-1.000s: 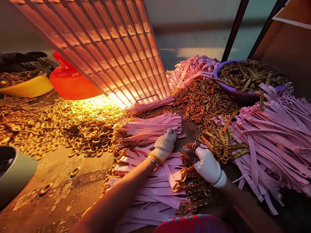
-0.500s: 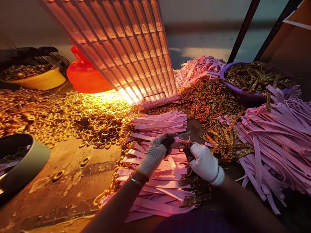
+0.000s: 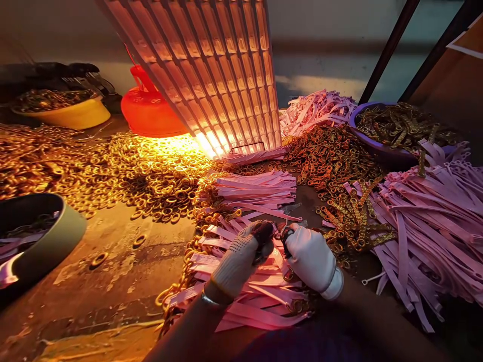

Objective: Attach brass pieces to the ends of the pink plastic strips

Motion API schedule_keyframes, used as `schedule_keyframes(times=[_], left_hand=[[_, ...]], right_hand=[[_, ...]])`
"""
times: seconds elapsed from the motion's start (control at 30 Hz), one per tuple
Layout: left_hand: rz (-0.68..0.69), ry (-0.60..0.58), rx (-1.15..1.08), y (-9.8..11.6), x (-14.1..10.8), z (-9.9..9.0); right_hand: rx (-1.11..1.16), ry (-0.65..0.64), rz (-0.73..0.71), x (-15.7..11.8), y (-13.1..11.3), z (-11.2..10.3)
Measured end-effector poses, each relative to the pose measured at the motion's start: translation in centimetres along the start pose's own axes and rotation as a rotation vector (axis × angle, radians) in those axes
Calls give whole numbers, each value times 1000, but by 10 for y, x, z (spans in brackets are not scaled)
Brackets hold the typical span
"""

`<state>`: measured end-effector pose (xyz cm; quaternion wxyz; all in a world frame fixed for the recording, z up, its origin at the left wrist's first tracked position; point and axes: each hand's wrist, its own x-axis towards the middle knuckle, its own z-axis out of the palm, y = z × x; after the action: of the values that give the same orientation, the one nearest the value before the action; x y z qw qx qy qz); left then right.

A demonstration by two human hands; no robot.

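Both of my hands are gloved and nearly meet above the pile of pink straps (image 3: 260, 188) at the centre. My left hand (image 3: 243, 254), in a dotted glove with dark fingertips, is closed; what it pinches is too small to make out. Just to its right, my right hand (image 3: 311, 256), in a white glove with dark fingertips, is closed on something hidden by the fingers. A thin pale end sticks up by its fingertips. Gold rings and links (image 3: 188, 251) line the left ends of the straps beneath.
Gold rings (image 3: 154, 176) are heaped at the left, beside a green tub (image 3: 68, 234). Behind stand a yellow basin (image 3: 81, 114), a red lamp (image 3: 149, 113) and a ribbed panel (image 3: 226, 75). Gold links (image 3: 328, 156), a purple basin (image 3: 354, 118) and more pink straps (image 3: 433, 211) lie right.
The view has shifted, moving the scene slightly right. My hands have come closer together and a little lower, and the pink piece between them no longer shows.
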<state>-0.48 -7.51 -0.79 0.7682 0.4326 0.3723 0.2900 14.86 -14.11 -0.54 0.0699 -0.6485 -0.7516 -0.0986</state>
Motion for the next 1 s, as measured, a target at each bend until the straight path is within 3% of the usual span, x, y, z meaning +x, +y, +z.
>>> schedule_keyframes(times=[0.07, 0.23, 0.37, 0.43, 0.6, 0.67, 0.77, 0.83, 1.0], left_hand=[[34, 41, 70, 0, -2, 1], [164, 192, 497, -2, -3, 0], [43, 56, 413, -5, -4, -4], [46, 41, 378, -7, -6, -6], [121, 16, 551, -15, -12, -10], [92, 6, 493, -19, -13, -11], [101, 83, 490, -21, -14, -9], [178, 119, 634, -19, -14, -6], [412, 66, 983, -15, -8, -6]], right_hand=[[-14, 47, -8, -1, 0, 4], [-27, 150, -37, -3, -4, 19], [-23, 188, -57, -7, -4, 27], [54, 161, -66, -8, -2, 26], [330, -46, -10, -12, 6, 15], [305, -57, -9, -14, 5, 13], [193, -25, -45, -15, 1, 13], [136, -17, -60, -15, 1, 13], [101, -81, -53, -7, 4, 7]])
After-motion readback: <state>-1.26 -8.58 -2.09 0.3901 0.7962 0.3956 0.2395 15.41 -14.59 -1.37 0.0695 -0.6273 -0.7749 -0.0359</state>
